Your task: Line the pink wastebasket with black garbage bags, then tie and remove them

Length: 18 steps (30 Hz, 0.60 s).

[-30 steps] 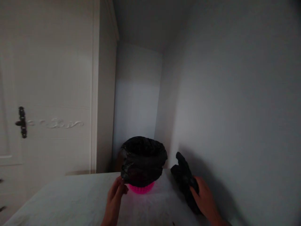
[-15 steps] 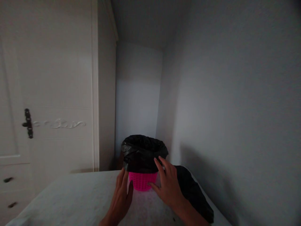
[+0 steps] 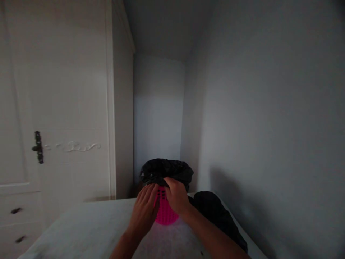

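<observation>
A bright pink perforated plastic basket (image 3: pixel 166 215) stands upright on the table, with a black plastic bag (image 3: pixel 172 168) draped over its top. The bag's front edge is bunched up, baring the basket's larger holes. My right hand (image 3: pixel 176 196) is closed on that front edge, thumb pointing up and left; the fingertips are hidden. At the basket's front left, my left hand (image 3: pixel 145 207) has its fingers bent together, their tips at the bag's edge. Its thumb lies against the basket's side.
More black plastic (image 3: pixel 217 212) lies crumpled to the right, beside the wall (image 3: pixel 256 126). The pale table (image 3: pixel 99 226) reaches back toward the corner. On the left stands a white wardrobe (image 3: pixel 70 90) with dark handles. A small dark speck lies near the front.
Both hands have come together at the basket's front. The bag's front edge has risen, so more pink shows. My right hand has moved left and closed; my left fingers have moved up.
</observation>
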Tool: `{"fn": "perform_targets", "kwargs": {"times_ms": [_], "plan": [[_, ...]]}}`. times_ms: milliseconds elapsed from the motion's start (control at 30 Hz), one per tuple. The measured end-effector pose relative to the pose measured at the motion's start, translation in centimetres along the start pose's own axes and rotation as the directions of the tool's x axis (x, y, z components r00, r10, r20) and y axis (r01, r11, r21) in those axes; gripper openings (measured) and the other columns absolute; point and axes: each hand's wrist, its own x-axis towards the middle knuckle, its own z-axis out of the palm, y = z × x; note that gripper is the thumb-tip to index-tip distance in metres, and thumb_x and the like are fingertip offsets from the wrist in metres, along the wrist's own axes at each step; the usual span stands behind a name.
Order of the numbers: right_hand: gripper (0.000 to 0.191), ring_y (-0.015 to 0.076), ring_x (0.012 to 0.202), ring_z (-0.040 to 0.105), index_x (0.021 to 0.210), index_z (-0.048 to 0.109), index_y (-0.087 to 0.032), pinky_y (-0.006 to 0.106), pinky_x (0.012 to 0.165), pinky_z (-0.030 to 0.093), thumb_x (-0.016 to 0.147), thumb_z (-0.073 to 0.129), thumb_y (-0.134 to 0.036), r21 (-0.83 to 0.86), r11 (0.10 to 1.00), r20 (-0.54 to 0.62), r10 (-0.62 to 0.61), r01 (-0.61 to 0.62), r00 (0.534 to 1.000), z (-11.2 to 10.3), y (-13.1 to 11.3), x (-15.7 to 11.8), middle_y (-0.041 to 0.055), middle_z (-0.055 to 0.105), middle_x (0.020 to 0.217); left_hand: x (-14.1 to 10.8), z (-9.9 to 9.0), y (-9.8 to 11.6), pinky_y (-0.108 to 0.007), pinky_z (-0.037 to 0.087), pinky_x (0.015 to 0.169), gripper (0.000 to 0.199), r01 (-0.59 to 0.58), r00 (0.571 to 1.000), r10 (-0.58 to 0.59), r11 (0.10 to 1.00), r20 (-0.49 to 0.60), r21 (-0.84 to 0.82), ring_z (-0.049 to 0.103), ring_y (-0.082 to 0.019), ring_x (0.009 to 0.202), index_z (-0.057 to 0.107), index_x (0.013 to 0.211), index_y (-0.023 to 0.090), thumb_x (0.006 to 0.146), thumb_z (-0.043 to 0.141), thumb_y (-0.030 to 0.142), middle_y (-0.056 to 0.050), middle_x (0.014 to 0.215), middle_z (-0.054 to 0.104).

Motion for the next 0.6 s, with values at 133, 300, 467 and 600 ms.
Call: {"fn": "perform_targets", "kwargs": {"times_ms": [133,300,467,600], "plan": [[0.028,0.0225,0.102,0.077,0.107,0.077,-0.021,0.030,0.090,0.052,0.095,0.055,-0.007,0.190,0.979,-0.021,0.076,-0.071,0.997,-1.8,0.2,1.4,0.0057,0.083,0.104,0.3,-0.1,-0.2,-0.048,0.055,0.109,0.040,-0.030,0.999,0.031,0.998,-0.030,0.050,0.063,-0.031,0.129,0.064,0.135,0.020,0.097,0.060,0.012,-0.015,0.140,0.069],[0.025,0.0231,0.107,0.074,0.107,0.077,-0.022,0.031,0.094,0.051,0.095,0.059,-0.010,-0.009,0.999,-0.003,0.044,-0.044,0.999,-3.8,2.1,3.5,0.0062,0.081,0.108,1.2,-0.8,-0.3,-0.046,0.058,0.100,0.024,0.016,1.000,-0.017,0.998,0.018,0.061,0.067,-0.030,0.115,0.070,0.116,0.022,0.096,0.063,0.013,-0.012,0.133,0.072],[0.014,0.0268,0.107,0.070,0.104,0.077,-0.019,0.037,0.097,0.050,0.094,0.069,-0.023,-0.363,0.930,0.080,-0.029,0.056,0.996,-6.1,4.4,6.0,0.0107,0.079,0.107,1.9,-1.8,-0.4,-0.043,0.059,0.093,0.021,0.057,0.995,-0.055,0.998,0.081,-0.022,0.069,-0.027,0.108,0.069,0.114,0.025,0.098,0.059,0.015,-0.008,0.122,0.075],[0.041,0.0281,0.104,0.073,0.119,0.077,-0.021,0.037,0.092,0.053,0.085,0.083,-0.042,-0.294,0.952,0.361,0.025,0.088,0.932,-8.0,6.2,7.2,0.0107,0.080,0.113,1.9,-2.3,-0.8,-0.046,0.060,0.093,0.020,0.136,0.985,-0.128,0.989,0.120,-0.066,0.069,-0.028,0.110,0.068,0.112,0.027,0.100,0.057,0.016,-0.007,0.124,0.074]]}}
